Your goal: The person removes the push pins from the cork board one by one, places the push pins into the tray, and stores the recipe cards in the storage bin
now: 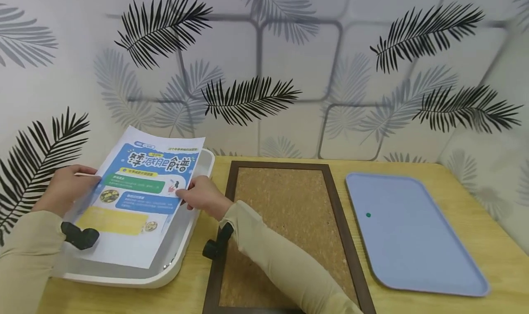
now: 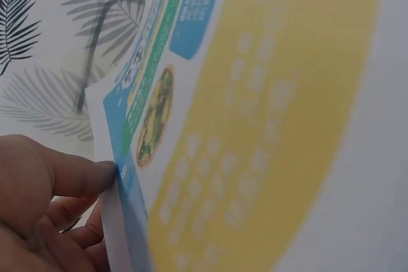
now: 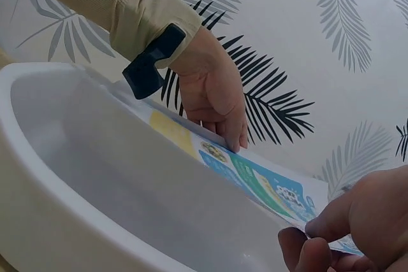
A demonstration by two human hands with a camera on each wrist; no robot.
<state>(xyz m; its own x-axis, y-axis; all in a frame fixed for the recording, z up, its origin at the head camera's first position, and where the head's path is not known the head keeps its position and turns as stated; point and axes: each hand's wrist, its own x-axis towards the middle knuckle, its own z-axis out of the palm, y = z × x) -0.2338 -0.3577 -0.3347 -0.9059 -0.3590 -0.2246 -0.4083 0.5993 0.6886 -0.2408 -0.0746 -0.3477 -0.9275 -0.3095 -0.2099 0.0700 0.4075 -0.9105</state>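
A printed poster sheet (image 1: 136, 190) with blue, green and yellow panels is held tilted over the white tub (image 1: 182, 254). My left hand (image 1: 70, 187) pinches its left edge, thumb on the printed face, as the left wrist view shows with the hand (image 2: 57, 189) close up. At the opposite edge my right hand (image 1: 204, 197) pinches the paper between thumb and fingers. In the right wrist view the sheet (image 3: 255, 179) is seen nearly edge-on above the tub (image 3: 76, 176). Some small shiny items (image 1: 169, 262) show in the tub's near corner; the paper hides the rest.
A cork board (image 1: 285, 213) with a dark brown frame lies mid-table, under my right forearm. Right of it is a blue-grey tray (image 1: 413, 240) holding a small green dot (image 1: 368, 215). The wooden table (image 1: 463, 190) meets a leaf-patterned wall (image 1: 297, 130) at the back.
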